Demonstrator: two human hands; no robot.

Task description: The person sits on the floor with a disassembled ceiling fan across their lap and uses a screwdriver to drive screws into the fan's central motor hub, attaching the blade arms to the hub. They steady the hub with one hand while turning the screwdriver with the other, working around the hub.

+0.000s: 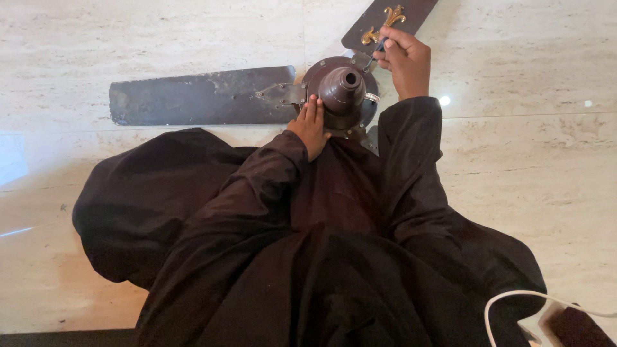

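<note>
A dark brown ceiling fan lies on the pale stone floor in front of me. Its round motor housing (342,91) sits at the top centre, with a domed cap and a hole in the middle. One long blade (199,96) reaches left; a second blade (392,16) with gold ornament angles up to the right. My left hand (310,125) rests flat against the housing's left side. My right hand (405,61) grips a thin dark-handled screwdriver (376,54), its tip at the housing's upper right edge.
My dark, loose garment (289,257) spreads over my lap and the floor below the fan. A white cable (514,299) and a white plug block sit at the bottom right corner. Pale marble-like floor tiles (527,160) surround everything.
</note>
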